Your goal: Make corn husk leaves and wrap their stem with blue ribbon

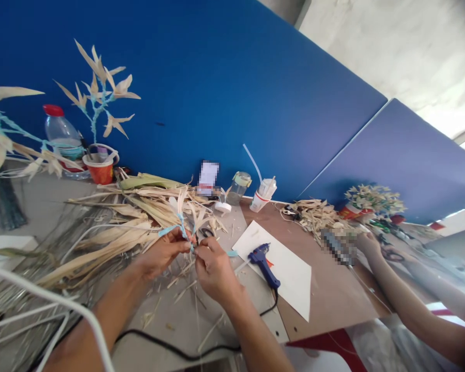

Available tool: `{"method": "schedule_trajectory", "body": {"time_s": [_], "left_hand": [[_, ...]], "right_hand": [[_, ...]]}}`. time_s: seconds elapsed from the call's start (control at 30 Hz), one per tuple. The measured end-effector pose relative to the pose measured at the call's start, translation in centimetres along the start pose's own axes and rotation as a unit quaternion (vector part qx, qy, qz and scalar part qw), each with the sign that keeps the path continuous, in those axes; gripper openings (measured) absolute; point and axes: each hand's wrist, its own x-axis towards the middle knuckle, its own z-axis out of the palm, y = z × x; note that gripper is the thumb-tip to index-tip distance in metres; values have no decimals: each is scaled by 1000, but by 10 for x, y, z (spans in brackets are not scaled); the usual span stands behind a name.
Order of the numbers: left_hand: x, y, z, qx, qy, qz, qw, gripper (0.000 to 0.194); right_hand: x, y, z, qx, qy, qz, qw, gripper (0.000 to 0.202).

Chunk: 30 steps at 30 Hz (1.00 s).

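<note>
In the head view my left hand [170,249] is closed, its fingertips pinching the light-blue wrapped stem of a small corn-husk flower branch [182,225]. My right hand [216,269] is closed at the same stem, fingertips meeting those of the left. Pale husk petals stand up above my fingers, and blue tape ends stick out to both sides. Just behind my right hand lie the dark handles of scissors [206,232]. A heap of dry corn husks [112,232] spreads behind and left of my hands. The exact spot where the fingers meet is partly hidden.
A blue glue gun [265,266] lies on a white board [294,276] at the right. Behind stand a glass jar [239,187], a paper cup [262,195] and a red cup [101,168] with a finished branch. A co-worker's arm [395,289] reaches in at right. White wires [58,294] cross front left.
</note>
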Motion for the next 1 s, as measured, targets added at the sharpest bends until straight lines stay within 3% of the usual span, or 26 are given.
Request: {"method": "schedule_trajectory", "body": {"time_s": [0.13, 0.3, 0.43, 0.57, 0.7, 0.87, 1.0], "left_hand": [[0, 3, -1, -12, 20, -21, 999, 18], [0, 3, -2, 11, -9, -27, 1000, 15], [1, 5, -3, 14, -12, -16, 1000, 15], [2, 7, -6, 8, -14, -15, 1000, 18], [2, 6, -10, 2, -13, -23, 1000, 18], [4, 5, -13, 18, -8, -16, 1000, 18], [7, 3, -13, 34, -3, -10, 999, 16]], "right_hand": [[-4, 3, 4, 83, 19, 7, 996, 17], [-5, 10, 4, 190, 0, 79, 979, 11], [-4, 15, 3, 293, -46, 158, 942, 16], [-8, 17, 10, 363, -40, 220, 905, 22], [-13, 18, 17, 365, -39, 228, 902, 23], [-10, 17, 8, 394, -76, 216, 890, 33], [-2, 13, 4, 356, 9, 198, 913, 36]]}}
